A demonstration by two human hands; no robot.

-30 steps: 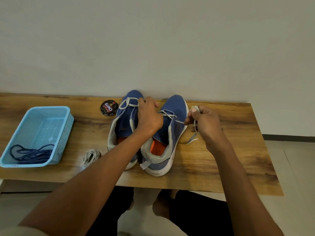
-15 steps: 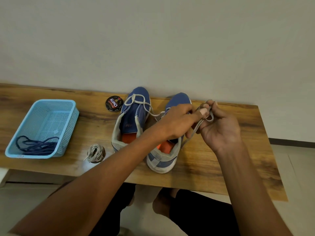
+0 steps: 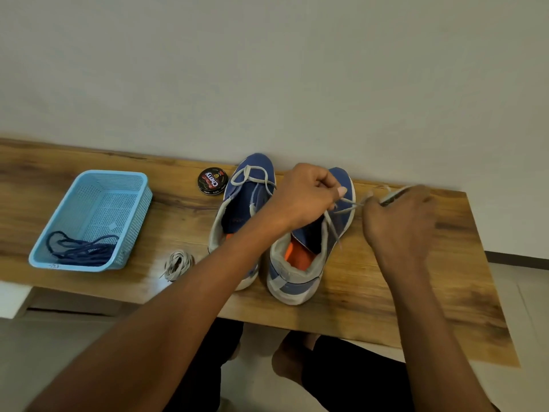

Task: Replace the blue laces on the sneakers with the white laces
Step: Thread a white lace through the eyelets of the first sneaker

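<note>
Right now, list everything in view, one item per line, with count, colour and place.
table: one, brown wood, against the wall
basket: one, light blue, table's left end
blue laces: one tangle, dark blue, inside the basket
coiled lace: one, white, on the table between basket and sneakers
polish tin: one, black and red, behind the left sneaker
sneakers: two, blue, mid-table, toes toward the wall
white lace: one, partly threaded in the right sneaker, held by both hands
left hand: pinches the lace
right hand: blurred, grips the lace end

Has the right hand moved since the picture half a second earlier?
Yes. The right hand has pulled away from the right shoe, out to the right over the table, drawing the white lace tight.
</note>
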